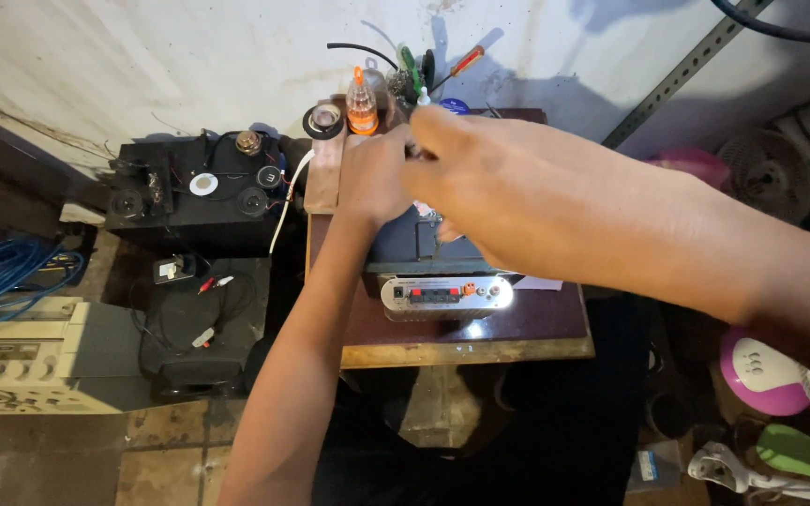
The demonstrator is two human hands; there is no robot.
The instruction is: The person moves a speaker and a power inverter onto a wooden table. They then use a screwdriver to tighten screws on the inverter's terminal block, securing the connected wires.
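Head view. Both hands reach forward over a small amplifier [442, 281], a dark box with a silver front panel, sitting on a little wooden table [555, 323]. Left hand [377, 173] lies on the far left of the amplifier's top, fingers curled down; whether it grips anything cannot be told. Right hand [494, 178] crosses above the box, blurred, fingertips meeting the left hand near the back edge; its grasp cannot be told. Silver panel faces the camera just below both wrists.

Beyond the fingertips: an orange-capped bottle [362, 108], a roll of black tape [324, 120], and screwdrivers [442, 67] standing against the wall. Left of the left forearm, well apart: a black speaker box [199, 201] with loose wires. Further left, blue cable [2, 272] and a beige device [30, 361]. Right of the right arm: a pink round lamp [761, 370].
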